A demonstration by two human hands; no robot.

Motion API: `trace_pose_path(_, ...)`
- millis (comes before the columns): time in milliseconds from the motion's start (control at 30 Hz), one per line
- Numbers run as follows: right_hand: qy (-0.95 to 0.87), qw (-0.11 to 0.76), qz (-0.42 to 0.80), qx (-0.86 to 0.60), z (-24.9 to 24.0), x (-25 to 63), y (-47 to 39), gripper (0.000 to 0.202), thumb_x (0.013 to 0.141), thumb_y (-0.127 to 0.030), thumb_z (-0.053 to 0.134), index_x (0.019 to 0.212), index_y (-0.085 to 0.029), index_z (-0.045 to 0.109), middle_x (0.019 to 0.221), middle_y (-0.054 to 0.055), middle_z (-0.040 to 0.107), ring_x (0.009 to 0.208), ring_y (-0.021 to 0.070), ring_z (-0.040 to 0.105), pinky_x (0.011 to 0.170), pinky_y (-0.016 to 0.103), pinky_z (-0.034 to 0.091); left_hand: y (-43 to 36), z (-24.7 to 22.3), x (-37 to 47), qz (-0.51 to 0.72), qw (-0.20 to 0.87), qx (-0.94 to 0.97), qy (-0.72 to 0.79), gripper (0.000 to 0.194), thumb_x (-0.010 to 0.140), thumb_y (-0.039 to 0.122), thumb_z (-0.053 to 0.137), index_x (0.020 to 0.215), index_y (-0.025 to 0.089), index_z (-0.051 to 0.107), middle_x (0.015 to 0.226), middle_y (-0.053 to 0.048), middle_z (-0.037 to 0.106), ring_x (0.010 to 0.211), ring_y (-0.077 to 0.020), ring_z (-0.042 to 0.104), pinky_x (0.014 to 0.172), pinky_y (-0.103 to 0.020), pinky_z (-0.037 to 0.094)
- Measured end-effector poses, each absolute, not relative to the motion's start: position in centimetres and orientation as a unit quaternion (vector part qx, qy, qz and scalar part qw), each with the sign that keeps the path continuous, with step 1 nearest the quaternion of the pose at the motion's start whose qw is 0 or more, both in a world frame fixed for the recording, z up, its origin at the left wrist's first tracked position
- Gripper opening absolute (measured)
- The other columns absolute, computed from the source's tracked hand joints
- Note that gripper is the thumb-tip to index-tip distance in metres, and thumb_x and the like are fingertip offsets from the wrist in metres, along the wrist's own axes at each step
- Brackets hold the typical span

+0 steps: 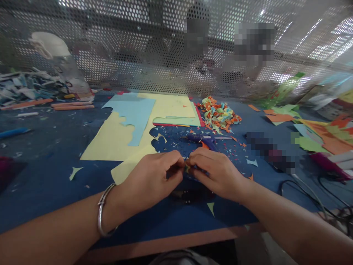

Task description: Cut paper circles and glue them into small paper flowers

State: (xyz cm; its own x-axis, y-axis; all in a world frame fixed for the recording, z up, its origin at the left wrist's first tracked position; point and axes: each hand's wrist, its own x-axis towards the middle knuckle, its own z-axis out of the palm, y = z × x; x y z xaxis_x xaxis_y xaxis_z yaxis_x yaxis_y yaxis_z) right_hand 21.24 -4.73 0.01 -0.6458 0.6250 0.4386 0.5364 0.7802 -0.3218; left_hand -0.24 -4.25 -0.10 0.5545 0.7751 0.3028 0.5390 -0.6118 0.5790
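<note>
My left hand (pixel 160 173), with a silver bangle on its wrist, and my right hand (pixel 213 170) meet at the fingertips. Both are closed in a pinch on a small yellowish paper piece (pixel 188 168), mostly hidden by the fingers. Just beyond my right hand lies a blue glue gun (pixel 200 138) with an orange trigger. A yellow paper sheet (pixel 124 169) with cut-out curves reaches under my left hand. Below the hands sits a dark object (pixel 187 197) that I cannot make out.
A light blue sheet (pixel 140 114) with curved cut-outs rests on yellow paper (pixel 96 143). Behind the glue gun is a pile of colourful paper pieces (pixel 219 114). A bottle (pixel 71 73) stands back left. Black cables (pixel 303 187) and coloured paper (pixel 314 143) lie at right; perforated mesh (pixel 154 70) borders the back.
</note>
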Motion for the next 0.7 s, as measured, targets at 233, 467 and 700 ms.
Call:
trace_pose_path(233,-0.895,0.295,0.094,-0.321,-0.04,21.17,-4.70,0.011,0.095,-0.015,0.050,0.092,-0.017,0.060,0.088,0.009,0.065,0.082,0.0185,0.060,0.072,0.033,0.052,-4.10,-0.25,-0.38,0.271,0.209,0.855,0.390,0.006,0.087,0.019,0.056,0.085,0.021,0.060,0.074,0.003,0.068,0.065,-0.0129,0.062,0.061,-0.024,0.042)
trace_pose_path(467,-0.908,0.247,0.079,-0.330,-0.41,21.20,-4.89,0.015,0.096,-0.015,0.049,0.088,-0.015,0.062,0.084,0.009,0.066,0.079,0.0188,0.061,0.070,0.032,0.052,-4.65,-0.25,-0.38,0.199,0.111,0.907,0.354,0.012,0.093,0.015,0.045,0.088,0.019,0.055,0.077,-0.002,0.064,0.068,-0.0187,0.061,0.061,-0.031,0.039)
trace_pose_path(700,-0.908,0.266,0.054,-0.320,-0.21,21.10,-4.99,0.024,0.096,-0.013,0.042,0.093,-0.015,0.065,0.087,0.012,0.068,0.081,0.0203,0.064,0.072,0.034,0.054,-4.36,-0.26,-0.61,0.210,0.121,0.905,0.349,0.013,0.093,0.014,0.047,0.089,0.019,0.058,0.079,-0.002,0.066,0.072,-0.0183,0.062,0.064,-0.030,0.040)
